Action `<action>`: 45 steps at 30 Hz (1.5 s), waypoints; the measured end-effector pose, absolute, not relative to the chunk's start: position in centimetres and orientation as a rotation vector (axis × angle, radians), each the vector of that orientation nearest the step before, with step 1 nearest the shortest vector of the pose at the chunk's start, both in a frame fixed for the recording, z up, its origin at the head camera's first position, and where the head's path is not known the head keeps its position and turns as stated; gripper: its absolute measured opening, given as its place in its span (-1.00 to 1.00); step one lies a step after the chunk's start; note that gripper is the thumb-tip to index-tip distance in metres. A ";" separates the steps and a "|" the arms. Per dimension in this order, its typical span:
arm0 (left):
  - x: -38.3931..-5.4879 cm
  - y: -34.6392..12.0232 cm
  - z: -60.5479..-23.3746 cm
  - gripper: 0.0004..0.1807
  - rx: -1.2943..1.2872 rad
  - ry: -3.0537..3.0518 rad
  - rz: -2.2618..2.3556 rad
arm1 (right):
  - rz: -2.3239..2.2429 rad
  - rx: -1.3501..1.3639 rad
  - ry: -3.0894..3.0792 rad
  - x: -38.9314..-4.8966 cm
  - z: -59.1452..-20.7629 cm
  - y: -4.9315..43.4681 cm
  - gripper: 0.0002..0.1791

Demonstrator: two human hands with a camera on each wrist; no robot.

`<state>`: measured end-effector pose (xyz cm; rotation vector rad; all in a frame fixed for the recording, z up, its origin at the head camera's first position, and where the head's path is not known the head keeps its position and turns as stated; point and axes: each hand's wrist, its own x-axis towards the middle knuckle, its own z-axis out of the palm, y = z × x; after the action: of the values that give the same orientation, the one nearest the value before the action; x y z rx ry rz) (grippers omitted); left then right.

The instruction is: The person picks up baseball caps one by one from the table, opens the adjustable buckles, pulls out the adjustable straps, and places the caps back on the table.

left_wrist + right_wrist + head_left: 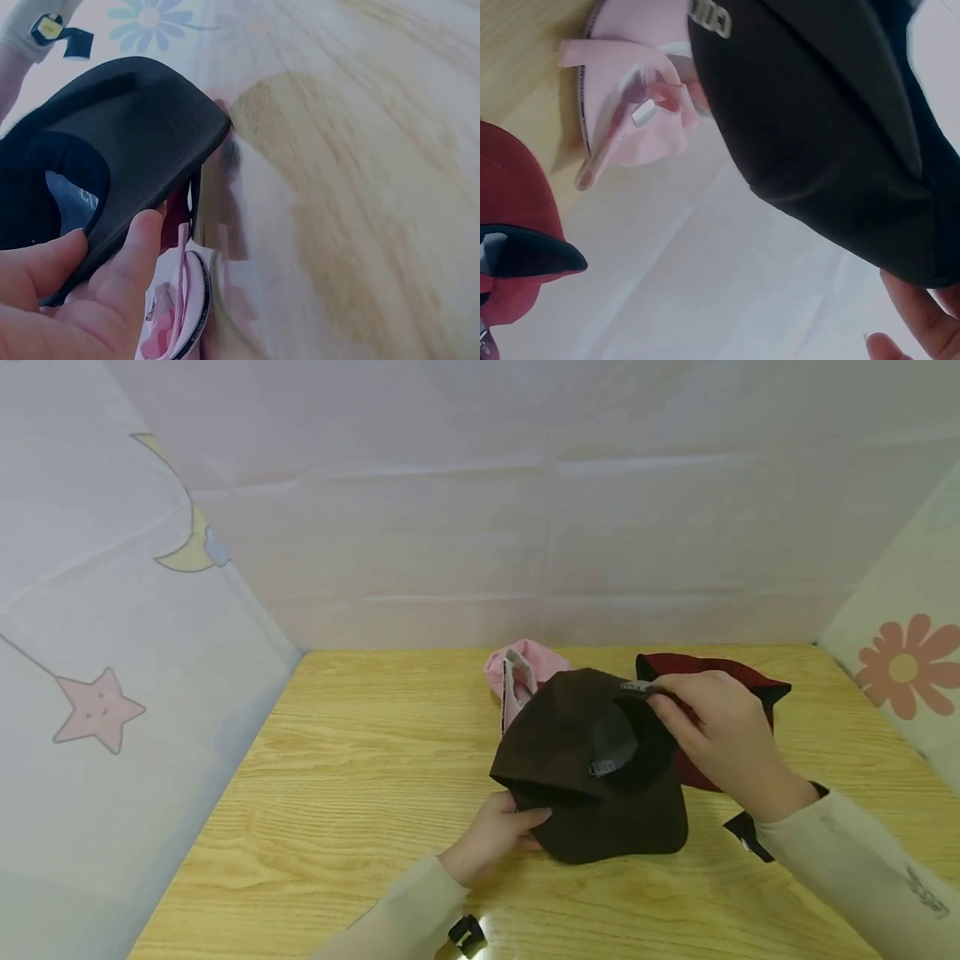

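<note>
Both of my hands hold a dark, near-black baseball cap point(543, 727) over the table, its hollow underside partly turned up toward the head view. My left hand point(495, 831) pinches the brim at its left edge; the left wrist view shows thumb and fingers point(142, 244) on either side of the cap's edge. At the far side from the brim, my right hand point(723, 735) grips the cap's rear rim near the strap. Raised pale lettering point(709, 16) shows on the cap's front in the right wrist view. A pale label sits inside the crown.
Behind the dark cap lies a pink cap point(536, 656), partly covered by it. A dark red cap point(697, 664) with a black underside lies behind my right hand. All are over a wood-grain table point(337, 760), with a pale cloth backdrop point(420, 543) along its back and sides.
</note>
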<state>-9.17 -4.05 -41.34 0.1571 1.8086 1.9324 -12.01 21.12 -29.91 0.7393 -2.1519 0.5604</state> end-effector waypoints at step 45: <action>-10.4 -9.4 -38.2 -0.78 0.082 1.992 2.093 | 0.595 0.872 -2.189 -9.7 -35.9 25.1 -0.37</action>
<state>-10.38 -9.38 -38.20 0.0819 1.9924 2.0933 -9.69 25.10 -35.86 0.8718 -2.1889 0.5948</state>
